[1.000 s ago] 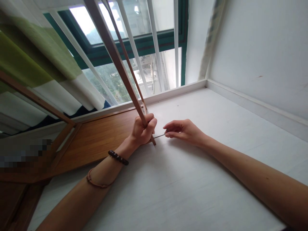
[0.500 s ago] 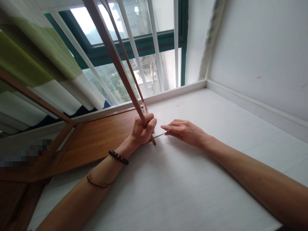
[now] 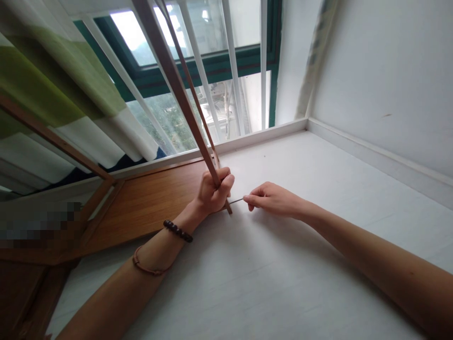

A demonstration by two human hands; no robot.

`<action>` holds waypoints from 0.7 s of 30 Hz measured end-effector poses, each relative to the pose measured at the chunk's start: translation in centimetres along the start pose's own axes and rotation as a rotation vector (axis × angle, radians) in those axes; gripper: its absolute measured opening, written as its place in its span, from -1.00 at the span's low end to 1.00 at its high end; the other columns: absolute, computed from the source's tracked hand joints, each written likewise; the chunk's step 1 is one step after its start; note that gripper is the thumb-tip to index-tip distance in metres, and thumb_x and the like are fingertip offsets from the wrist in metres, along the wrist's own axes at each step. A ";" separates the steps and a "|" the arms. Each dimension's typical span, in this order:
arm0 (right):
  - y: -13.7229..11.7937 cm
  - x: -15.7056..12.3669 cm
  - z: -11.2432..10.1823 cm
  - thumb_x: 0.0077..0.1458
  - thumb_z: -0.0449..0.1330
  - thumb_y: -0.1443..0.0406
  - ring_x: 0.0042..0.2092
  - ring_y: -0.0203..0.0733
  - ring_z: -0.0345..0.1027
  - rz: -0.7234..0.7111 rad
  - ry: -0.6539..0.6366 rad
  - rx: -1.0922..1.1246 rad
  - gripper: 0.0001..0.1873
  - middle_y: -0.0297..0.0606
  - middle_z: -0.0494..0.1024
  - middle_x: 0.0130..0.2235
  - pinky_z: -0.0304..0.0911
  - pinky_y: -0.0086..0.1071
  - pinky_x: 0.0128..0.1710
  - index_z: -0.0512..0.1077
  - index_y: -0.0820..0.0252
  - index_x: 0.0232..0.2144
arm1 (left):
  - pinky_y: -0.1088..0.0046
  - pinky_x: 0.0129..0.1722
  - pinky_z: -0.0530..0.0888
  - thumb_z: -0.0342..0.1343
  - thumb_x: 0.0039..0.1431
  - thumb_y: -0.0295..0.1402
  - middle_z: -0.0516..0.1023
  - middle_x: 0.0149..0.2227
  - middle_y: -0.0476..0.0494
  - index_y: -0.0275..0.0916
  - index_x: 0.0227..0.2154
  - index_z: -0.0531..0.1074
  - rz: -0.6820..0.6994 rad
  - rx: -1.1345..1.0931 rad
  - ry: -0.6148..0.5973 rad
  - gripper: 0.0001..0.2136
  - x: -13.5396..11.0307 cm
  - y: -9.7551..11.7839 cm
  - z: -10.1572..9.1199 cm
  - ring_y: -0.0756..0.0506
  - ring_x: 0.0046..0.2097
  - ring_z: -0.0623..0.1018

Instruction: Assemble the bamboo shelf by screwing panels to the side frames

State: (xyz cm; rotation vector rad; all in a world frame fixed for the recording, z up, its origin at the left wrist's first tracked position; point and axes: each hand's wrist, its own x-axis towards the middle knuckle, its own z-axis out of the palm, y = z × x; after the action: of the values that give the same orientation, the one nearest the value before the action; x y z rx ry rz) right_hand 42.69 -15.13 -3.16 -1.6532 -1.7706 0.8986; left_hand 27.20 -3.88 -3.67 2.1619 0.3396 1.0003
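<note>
Your left hand [image 3: 214, 192] is wrapped round the wooden post [image 3: 187, 108], right hand [image 3: 274, 200] pinching a thin rod [image 3: 237, 201] by the post's foot; likely a fastening step, next turn wanting the post steady.

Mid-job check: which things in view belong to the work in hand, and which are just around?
In use, it seems:
- wooden bar, in the left hand
- thin rod, at the right hand's fingertips

Just around:
- curtain
- window
- beaded bracelet
- cord bracelet
</note>
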 end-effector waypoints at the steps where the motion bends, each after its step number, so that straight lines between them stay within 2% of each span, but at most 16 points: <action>1: 0.1 0.0 0.1 0.14 0.02 0.13 -0.53 -0.36 0.20 -0.023 0.024 -0.017 -0.59 -0.34 0.40 -0.58 0.04 -0.47 -0.50 0.51 0.27 -0.51 | 0.52 -0.70 0.17 -0.08 0.19 -0.30 0.24 -0.74 0.05 -0.24 -0.70 0.17 -0.001 0.000 -0.001 -0.65 0.0 0.0 0.0 0.07 -0.68 0.32; 4: 0.9 0.0 0.1 0.11 0.09 0.18 -0.47 -0.36 0.25 -0.166 0.114 -0.008 -0.71 -0.32 0.46 -0.52 0.10 -0.48 -0.44 0.51 0.27 -0.39 | 0.53 -0.70 0.17 -0.08 0.19 -0.31 0.24 -0.74 0.06 -0.24 -0.71 0.17 -0.004 -0.001 0.003 -0.65 0.0 0.0 0.0 0.07 -0.68 0.32; 6: 1.6 0.1 -0.2 0.04 0.18 0.20 -0.45 -0.36 0.28 -0.243 0.084 0.070 -0.72 -0.32 0.50 -0.46 0.15 -0.49 -0.44 0.46 0.25 -0.22 | 0.53 -0.70 0.17 -0.08 0.19 -0.32 0.25 -0.74 0.06 -0.24 -0.70 0.17 -0.006 -0.003 0.003 -0.66 0.0 0.0 0.0 0.07 -0.68 0.33; 8: 2.2 0.1 -0.6 -0.01 0.23 0.26 -0.42 -0.36 0.33 -0.322 0.020 0.087 -0.67 -0.31 0.53 -0.39 0.22 -0.49 -0.41 0.42 0.22 -0.14 | 0.52 -0.70 0.17 -0.08 0.19 -0.32 0.25 -0.73 0.06 -0.24 -0.70 0.17 -0.008 -0.004 0.001 -0.66 0.0 -0.1 0.0 0.07 -0.68 0.32; 10: 2.6 0.1 -1.1 0.01 0.21 0.34 -0.37 -0.35 0.37 -0.409 0.015 -0.006 -0.73 -0.28 0.56 -0.33 0.27 -0.47 -0.32 0.44 0.20 -0.17 | 0.52 -0.70 0.17 -0.08 0.19 -0.32 0.24 -0.74 0.06 -0.24 -0.70 0.17 -0.010 -0.005 0.002 -0.66 0.0 -0.1 0.0 0.07 -0.68 0.31; 14: 2.7 0.0 -1.3 0.10 0.14 0.35 -0.29 -0.30 0.43 -0.532 0.119 -0.163 -0.76 -0.24 0.57 -0.26 0.28 -0.42 -0.22 0.48 0.18 -0.15 | 0.52 -0.70 0.17 -0.07 0.18 -0.33 0.24 -0.74 0.06 -0.24 -0.71 0.17 -0.011 -0.020 0.002 -0.66 0.0 -0.1 0.1 0.07 -0.68 0.31; 18: 2.4 0.0 -1.1 0.16 0.10 0.29 -0.31 -0.28 0.43 -0.569 0.194 -0.200 -0.76 -0.20 0.57 -0.30 0.26 -0.44 -0.28 0.50 0.22 -0.17 | 0.52 -0.70 0.17 -0.07 0.17 -0.34 0.24 -0.74 0.06 -0.23 -0.71 0.16 -0.010 -0.028 0.005 -0.66 0.1 -0.1 0.1 0.07 -0.69 0.30; 21: 2.2 0.0 -0.9 0.16 0.10 0.28 -0.37 -0.31 0.42 -0.541 0.190 -0.137 -0.77 -0.21 0.56 -0.36 0.26 -0.46 -0.32 0.51 0.26 -0.22 | 0.52 -0.70 0.16 -0.07 0.17 -0.35 0.24 -0.75 0.05 -0.23 -0.72 0.16 -0.013 -0.025 0.012 -0.66 0.1 0.0 0.1 0.08 -0.69 0.28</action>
State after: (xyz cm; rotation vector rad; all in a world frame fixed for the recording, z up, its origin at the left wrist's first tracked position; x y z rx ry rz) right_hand 44.80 -15.00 -4.29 -1.1862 -2.0271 0.3701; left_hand 27.34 -3.88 -3.69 2.1295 0.3446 1.0056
